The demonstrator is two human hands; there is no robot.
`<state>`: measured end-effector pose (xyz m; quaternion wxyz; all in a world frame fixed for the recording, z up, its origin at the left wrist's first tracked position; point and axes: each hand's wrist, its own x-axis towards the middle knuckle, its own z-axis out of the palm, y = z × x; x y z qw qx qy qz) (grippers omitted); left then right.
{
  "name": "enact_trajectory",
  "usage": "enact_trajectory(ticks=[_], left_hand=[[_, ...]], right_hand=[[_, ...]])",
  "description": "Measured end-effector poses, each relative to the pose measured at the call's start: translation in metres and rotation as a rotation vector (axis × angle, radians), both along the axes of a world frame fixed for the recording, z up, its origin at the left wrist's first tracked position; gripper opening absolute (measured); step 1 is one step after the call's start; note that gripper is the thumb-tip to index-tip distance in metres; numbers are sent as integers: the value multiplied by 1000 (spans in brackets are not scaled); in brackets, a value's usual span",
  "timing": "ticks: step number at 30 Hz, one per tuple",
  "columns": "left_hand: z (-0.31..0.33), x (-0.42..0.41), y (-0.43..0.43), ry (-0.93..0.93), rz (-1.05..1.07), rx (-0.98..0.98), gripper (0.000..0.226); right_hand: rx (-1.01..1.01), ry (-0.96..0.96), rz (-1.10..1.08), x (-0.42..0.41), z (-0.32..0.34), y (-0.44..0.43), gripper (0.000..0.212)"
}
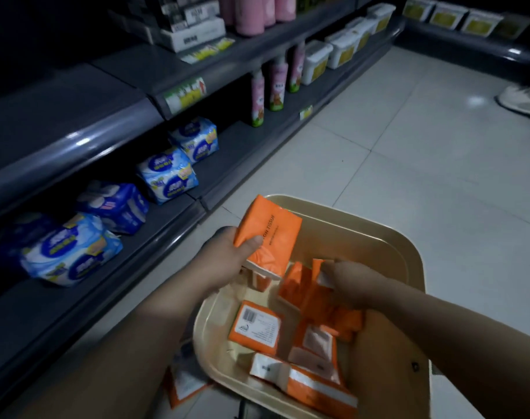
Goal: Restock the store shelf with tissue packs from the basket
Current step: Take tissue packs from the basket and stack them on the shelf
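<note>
One pack raised: left hand (224, 258) curls round tissue pack (268, 234);
Right hand (351, 282): fingertips pinching a second pack (317, 267) in basket (409, 252);
Remaining: several packs (254, 325); shelf (155, 237) shows none

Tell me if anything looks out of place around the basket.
Yes. One orange tissue pack lies on the floor tiles outside the beige basket, by its near left corner, partly hidden by the rim, while the other packs sit jumbled inside. It looks dropped or spilled, not stocked.
</note>
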<state>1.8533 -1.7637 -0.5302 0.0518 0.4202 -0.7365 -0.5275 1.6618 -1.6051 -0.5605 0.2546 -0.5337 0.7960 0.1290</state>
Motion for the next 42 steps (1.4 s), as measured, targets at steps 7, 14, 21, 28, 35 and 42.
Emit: enact_trajectory(ticks=[7, 14, 21, 28, 35, 42], left_hand=[[79, 48, -19, 97, 142, -225, 33], [140, 118, -37, 126, 381, -429, 38], [187, 181, -78, 23, 522, -619, 39], [230, 220, -160, -83, 599, -738, 39], [238, 242, -260, -172, 641, -670, 48], [216, 241, -340, -296, 563, -702, 31]], right_hand=[[-438, -194, -338, 36, 96, -51, 19], [-666, -557, -505, 88, 172, -93, 42], [-869, -669, -425, 139, 223, -150, 40], [-1225, -906, -496, 187, 249, -234, 44], [-1141, -812, -420, 213, 236, -343, 39], [-1094, -574, -65, 218, 214, -425, 38]])
